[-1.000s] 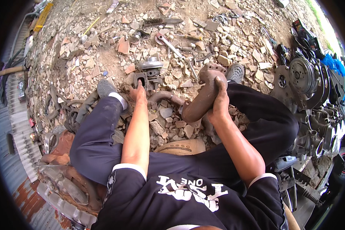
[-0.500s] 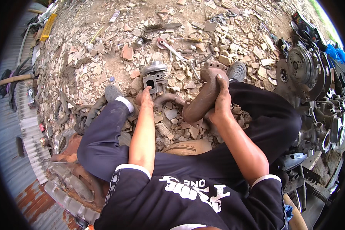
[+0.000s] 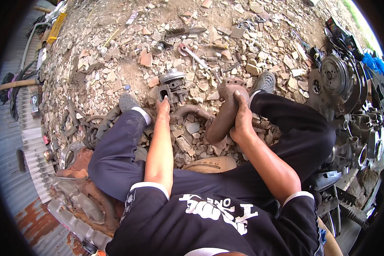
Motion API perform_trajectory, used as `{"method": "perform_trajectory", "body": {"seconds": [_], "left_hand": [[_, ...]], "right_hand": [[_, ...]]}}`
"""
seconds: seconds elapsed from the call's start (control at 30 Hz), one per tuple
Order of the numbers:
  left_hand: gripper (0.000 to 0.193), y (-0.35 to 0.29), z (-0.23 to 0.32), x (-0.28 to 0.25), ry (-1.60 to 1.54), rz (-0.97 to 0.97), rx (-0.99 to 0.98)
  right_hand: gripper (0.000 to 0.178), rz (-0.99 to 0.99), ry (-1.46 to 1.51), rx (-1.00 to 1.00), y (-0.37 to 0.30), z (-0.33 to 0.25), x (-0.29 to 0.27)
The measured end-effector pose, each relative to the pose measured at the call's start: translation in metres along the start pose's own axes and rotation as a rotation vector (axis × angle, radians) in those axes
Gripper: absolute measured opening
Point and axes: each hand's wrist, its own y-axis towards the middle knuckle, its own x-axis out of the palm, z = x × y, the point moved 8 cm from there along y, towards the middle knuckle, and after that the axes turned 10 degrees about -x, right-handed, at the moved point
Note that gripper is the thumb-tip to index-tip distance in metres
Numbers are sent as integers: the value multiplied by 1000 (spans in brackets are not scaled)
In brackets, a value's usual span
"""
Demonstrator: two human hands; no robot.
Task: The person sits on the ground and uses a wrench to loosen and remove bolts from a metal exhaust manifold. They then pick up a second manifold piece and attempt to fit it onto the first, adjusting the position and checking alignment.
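A turbocharger (image 3: 173, 77) with a silver round housing and a square flange stands on the rubble between my feet. My left hand (image 3: 162, 109) is closed on the near side of its flange, thumb on top. To the right, my right hand (image 3: 243, 121) grips a thick, rust-brown exhaust manifold (image 3: 222, 115) from its right side, with the thumb along the top and the other fingers hidden. The manifold is tilted, its drilled flange pointing away from me. A curved rusty pipe (image 3: 192, 110) lies between the two parts, its right end close to the manifold; contact is unclear.
Beyond lie a wrench (image 3: 197, 57), a wire brush (image 3: 184, 31) and broken tile pieces. Hoses (image 3: 96, 121) lie by my left foot. Metal engine parts (image 3: 335, 74) crowd the right side; corrugated sheet (image 3: 13, 149) borders the left. A tan rounded object (image 3: 211, 164) sits before my lap.
My right hand has turned the manifold slightly and brought its drilled flange a little nearer; its lower end flange shows less. My left hand keeps its hold on the turbocharger. The whole view has shifted slightly.
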Motion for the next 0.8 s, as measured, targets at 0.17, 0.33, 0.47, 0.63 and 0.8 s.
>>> {"method": "perform_trajectory", "body": {"seconds": [0.17, 0.33, 0.47, 0.63, 0.8], "left_hand": [[42, -64, 68, 34, -163, -76, -15], [32, -96, 129, 61, -419, -445, -23], [39, -113, 172, 76, -364, -712, 111], [54, -86, 179, 66, -166, -380, 133], [67, -62, 199, 50, 407, -15, 317]], "right_hand": [[51, 2, -54, -5, 10, 3, -10], [53, -43, -111, -47, 9, 9, -2], [58, -30, -144, -19, 7, 3, -7], [60, 23, -212, -52, 18, 5, -20], [59, -3, -258, -35, 18, 9, -17]]}}
